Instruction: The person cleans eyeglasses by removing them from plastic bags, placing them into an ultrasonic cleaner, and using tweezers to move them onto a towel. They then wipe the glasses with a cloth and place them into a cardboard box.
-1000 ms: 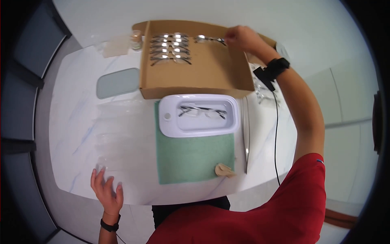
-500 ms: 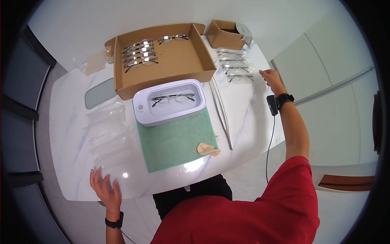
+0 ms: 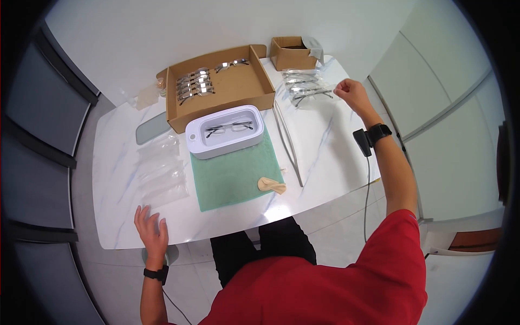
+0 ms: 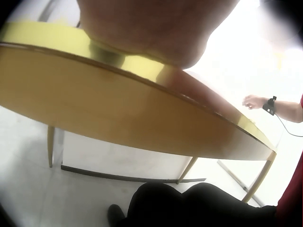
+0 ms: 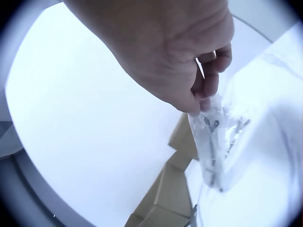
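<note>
At the right side of the table my right hand (image 3: 353, 96) pinches the end of a clear plastic bag holding a pair of glasses (image 3: 313, 96). In the right wrist view the bag (image 5: 211, 146) hangs from between thumb and fingertips, dark temples showing through. More bagged glasses (image 3: 299, 76) lie just behind it. My left hand (image 3: 151, 230) is over the front left table edge with relaxed fingers, close to several flat clear bags (image 3: 165, 184). Another pair of glasses (image 3: 230, 128) sits in the white ultrasonic cleaner's basin (image 3: 201, 149).
A cardboard tray (image 3: 233, 89) holds several glasses at the back, with a small cardboard box (image 3: 290, 58) to its right. Under the cleaner lies a green cloth (image 3: 230, 184) bearing beige finger cots (image 3: 271, 185). Long metal tweezers (image 3: 288, 146) and a grey lid (image 3: 151, 129) flank them.
My right hand moved from over the cardboard tray to the bagged glasses on the right and now pinches one bag, lifting its end. The left hand stays near the front edge.
</note>
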A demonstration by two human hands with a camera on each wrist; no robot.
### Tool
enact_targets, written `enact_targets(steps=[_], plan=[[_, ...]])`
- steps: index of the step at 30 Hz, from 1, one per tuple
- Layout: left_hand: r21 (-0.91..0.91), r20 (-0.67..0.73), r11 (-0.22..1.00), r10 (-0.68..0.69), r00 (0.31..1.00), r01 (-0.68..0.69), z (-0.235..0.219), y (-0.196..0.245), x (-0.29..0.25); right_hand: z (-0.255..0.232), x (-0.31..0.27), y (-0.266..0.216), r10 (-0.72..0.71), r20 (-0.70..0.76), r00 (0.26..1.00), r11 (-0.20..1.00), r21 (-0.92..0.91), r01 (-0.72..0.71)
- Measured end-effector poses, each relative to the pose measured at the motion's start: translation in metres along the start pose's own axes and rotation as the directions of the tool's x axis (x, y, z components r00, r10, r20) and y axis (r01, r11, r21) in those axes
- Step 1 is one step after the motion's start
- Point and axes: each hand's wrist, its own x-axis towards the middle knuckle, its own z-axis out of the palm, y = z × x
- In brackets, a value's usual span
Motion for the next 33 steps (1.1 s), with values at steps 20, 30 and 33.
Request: enact_targets(steps=[20, 30, 33], plan=[[-0.88, 0.364, 0.381, 0.162, 0.917, 0.282, 0.013, 0.234, 0.075, -0.042, -0.174, -0.263, -0.489, 0.564, 0.665, 0.835, 0.524, 0.17], [-0.843, 0.532, 0.198, 0.171, 0.829, 0.5, 0.004, 0.226, 0.049, -0.036, -0.176, -0.258, -0.545, 0.672, 0.502, 0.826, 0.533, 0.182], [-0.841, 0.537, 0.206, 0.197, 0.82, 0.501, 0.008, 0.228, 0.046, -0.037, -0.182, -0.261, -0.511, 0.708, 0.487, 0.856, 0.468, 0.219]])
